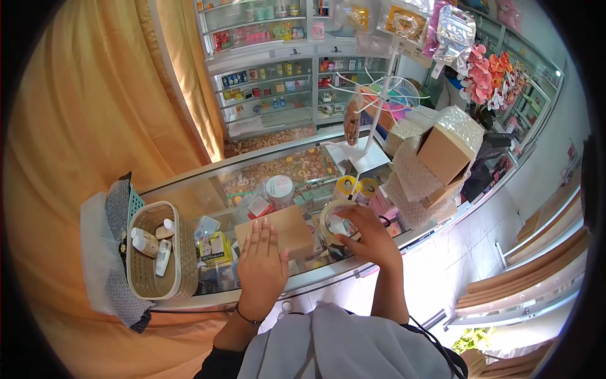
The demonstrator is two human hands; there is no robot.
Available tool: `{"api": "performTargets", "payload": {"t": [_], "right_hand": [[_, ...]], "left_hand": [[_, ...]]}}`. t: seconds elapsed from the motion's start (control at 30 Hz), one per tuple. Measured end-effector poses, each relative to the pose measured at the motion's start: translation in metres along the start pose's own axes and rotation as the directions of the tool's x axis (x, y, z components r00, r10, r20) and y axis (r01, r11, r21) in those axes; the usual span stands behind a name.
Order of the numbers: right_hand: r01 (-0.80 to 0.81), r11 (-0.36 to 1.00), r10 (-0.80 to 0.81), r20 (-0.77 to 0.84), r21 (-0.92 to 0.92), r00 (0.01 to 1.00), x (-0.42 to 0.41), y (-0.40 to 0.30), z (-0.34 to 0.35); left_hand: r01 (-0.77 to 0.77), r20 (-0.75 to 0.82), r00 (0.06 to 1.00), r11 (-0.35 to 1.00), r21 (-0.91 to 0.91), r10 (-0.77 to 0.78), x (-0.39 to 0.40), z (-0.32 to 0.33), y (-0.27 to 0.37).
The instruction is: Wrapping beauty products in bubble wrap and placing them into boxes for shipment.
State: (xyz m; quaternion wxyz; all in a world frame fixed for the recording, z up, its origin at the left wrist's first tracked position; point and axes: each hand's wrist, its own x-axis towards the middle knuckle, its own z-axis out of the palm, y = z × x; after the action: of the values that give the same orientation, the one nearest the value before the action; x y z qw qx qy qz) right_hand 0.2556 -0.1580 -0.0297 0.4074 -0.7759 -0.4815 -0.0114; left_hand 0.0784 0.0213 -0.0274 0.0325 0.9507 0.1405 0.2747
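My left hand (pixel 262 267) lies flat, palm down, on the closed cardboard box (pixel 289 232), its fingers stretched over the top. The box rests on a glass display counter (pixel 199 182). To its right, my right hand (pixel 370 237) is curved over the right side of a large roll of tape (pixel 325 222). Thumb and fingers are spread across the roll; whether they grip it is hidden by the hand. Behind this roll are a yellow-cored tape roll (pixel 347 184) and another tape roll (pixel 367 187). A round white-lidded jar (pixel 279 186) stands behind the box.
At the left is a woven plastic basket (pixel 187 258) with several bottles and tubes; bubble wrap (pixel 125 265) hangs beyond it. An open carton (pixel 445 156) sits amid bubble wrap at the right. A white wire display stand (pixel 378 118) rises at the back. An orange curtain (pixel 94 118) hangs left.
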Motion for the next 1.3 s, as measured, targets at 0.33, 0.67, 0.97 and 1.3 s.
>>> {"api": "performTargets", "payload": {"t": [0.33,0.67,0.97,1.3], "right_hand": [[0.203,0.975,-0.207,-0.035,-0.093,0.978,-0.006,0.024,0.014],[0.183,0.892,-0.17,-0.067,0.413,0.983,-0.013,0.025,-0.006],[0.267,0.862,-0.266,-0.063,0.43,0.962,-0.019,0.01,-0.025],[0.186,0.891,-0.167,-0.082,0.415,0.983,-0.017,0.013,-0.018]], "left_hand": [[0.144,-0.002,0.99,0.988,-0.06,-0.144,0.007,-0.009,0.021],[0.031,-0.184,0.979,0.959,-0.281,-0.085,0.042,-0.02,0.06],[-0.111,-0.34,0.936,0.836,-0.537,-0.094,0.047,0.002,0.079],[-0.125,-0.398,0.917,0.944,-0.307,-0.007,0.057,0.003,0.087]]}}
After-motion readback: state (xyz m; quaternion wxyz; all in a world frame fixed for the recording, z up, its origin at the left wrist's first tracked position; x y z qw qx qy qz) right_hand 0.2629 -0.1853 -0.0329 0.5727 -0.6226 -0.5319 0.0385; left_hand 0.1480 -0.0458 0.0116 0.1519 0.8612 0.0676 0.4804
